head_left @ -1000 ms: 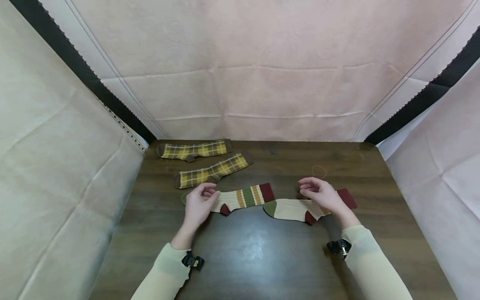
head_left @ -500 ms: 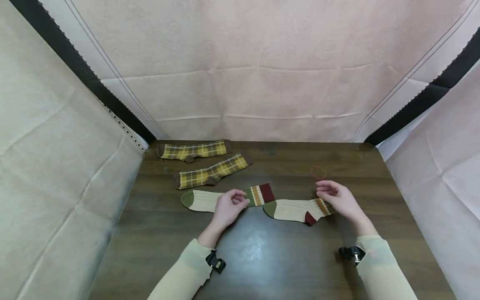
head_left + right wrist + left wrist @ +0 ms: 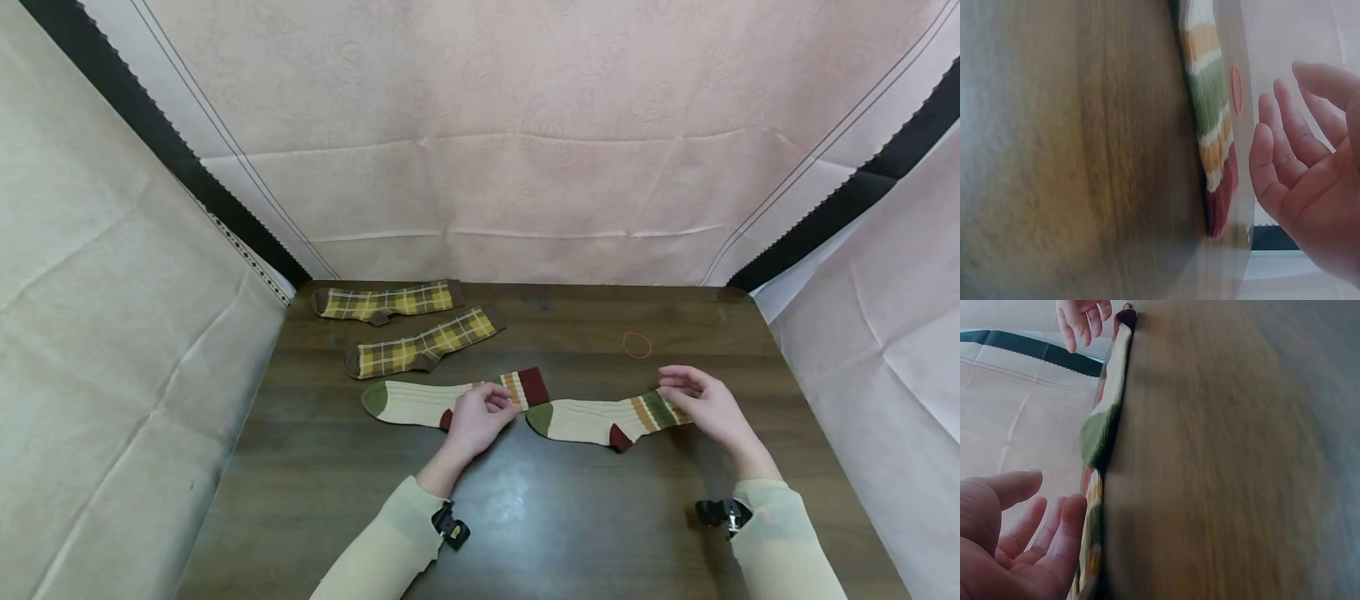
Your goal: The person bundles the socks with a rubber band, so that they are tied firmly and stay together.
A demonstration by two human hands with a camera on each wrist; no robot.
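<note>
Two cream socks with green toes, burgundy heels and striped cuffs lie flat in a row on the table. Over the striped part of the left cream sock [image 3: 416, 404] hovers my left hand [image 3: 480, 417], its fingers loosely bent and holding nothing. My right hand [image 3: 712, 412] is above the cuff of the right cream sock [image 3: 581, 421], covering its burgundy end in the head view. The right wrist view shows that burgundy cuff [image 3: 1222, 200] on the table, apart from the relaxed fingers. The right sock's green toe touches or nearly touches the left sock's cuff.
Two yellow plaid socks with brown ends, an upper one [image 3: 397, 302] and a lower one [image 3: 427, 342], lie at the back left. A thin orange rubber band [image 3: 637, 357] lies behind the right sock. Pale fabric walls [image 3: 525, 200] enclose the wooden table [image 3: 570, 533].
Both hands have moved right along the socks, the left from the toe area to the striped leg, the right toward the cuff. The socks stay in place.
</note>
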